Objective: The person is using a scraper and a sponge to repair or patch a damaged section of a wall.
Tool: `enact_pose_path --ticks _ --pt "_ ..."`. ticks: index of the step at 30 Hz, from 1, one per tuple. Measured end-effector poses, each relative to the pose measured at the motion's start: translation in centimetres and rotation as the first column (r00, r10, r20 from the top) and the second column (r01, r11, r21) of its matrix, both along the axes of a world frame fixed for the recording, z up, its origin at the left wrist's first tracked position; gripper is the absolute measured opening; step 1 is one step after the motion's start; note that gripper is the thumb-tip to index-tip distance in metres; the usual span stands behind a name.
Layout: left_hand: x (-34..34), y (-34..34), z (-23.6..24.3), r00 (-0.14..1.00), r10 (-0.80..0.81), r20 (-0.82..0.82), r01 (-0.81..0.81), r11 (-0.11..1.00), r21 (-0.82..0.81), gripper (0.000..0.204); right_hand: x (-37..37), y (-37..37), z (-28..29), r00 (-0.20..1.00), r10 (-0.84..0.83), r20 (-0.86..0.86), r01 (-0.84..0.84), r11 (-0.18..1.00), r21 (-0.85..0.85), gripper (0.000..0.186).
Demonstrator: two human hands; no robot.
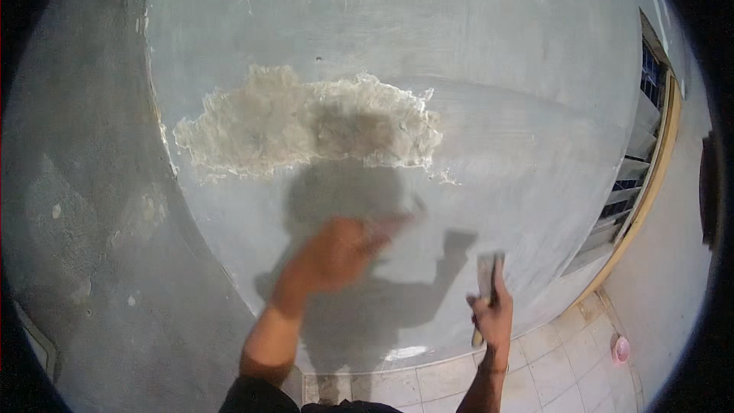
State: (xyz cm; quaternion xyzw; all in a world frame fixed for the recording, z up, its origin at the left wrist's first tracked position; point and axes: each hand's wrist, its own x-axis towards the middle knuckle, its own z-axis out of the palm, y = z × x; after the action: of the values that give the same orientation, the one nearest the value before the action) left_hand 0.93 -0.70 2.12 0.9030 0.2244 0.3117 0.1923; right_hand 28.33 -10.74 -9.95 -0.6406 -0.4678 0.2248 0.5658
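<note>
My left hand, smeared by motion, is closed around a slim tool with a thin flat end pointing up and right. Blur hides its exact kind. Lower and to the right, my right hand grips a putty knife, its wide blade up and its handle end showing below the fingers. Both hands are in front of a grey painted wall. Above my left hand, a rough, beige bare patch with ragged white peeling edges runs across that wall.
My shadow falls on the wall between and above the hands. A darker grey wall meets it at a corner on the left. On the right is a louvred window with a yellowish frame. Pale floor tiles lie below, with a small pink container.
</note>
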Motion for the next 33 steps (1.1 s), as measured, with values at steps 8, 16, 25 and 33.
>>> enact_pose_path --ticks 8,16,25,33 --pt "0.6 7.3 6.1 0.802 0.409 0.435 -0.552 0.230 0.802 0.042 -7.6 8.2 14.8 0.788 -0.139 0.599 -0.159 0.895 0.417 0.067" --pt "2.1 11.6 5.7 0.820 0.341 0.460 -0.555 0.278 0.784 0.060 -9.6 14.3 16.0 0.836 -0.313 0.451 0.057 0.866 0.496 0.056" --pt "1.4 11.9 5.7 0.826 0.364 0.429 -0.540 0.297 0.788 0.060 -8.8 13.5 18.3 0.746 -0.375 0.550 0.136 0.894 0.426 0.053" --pt "1.4 12.4 5.5 0.819 0.344 0.460 -0.556 0.270 0.786 0.055 -8.3 13.2 18.0 0.713 -0.397 0.578 0.149 0.891 0.428 0.051"
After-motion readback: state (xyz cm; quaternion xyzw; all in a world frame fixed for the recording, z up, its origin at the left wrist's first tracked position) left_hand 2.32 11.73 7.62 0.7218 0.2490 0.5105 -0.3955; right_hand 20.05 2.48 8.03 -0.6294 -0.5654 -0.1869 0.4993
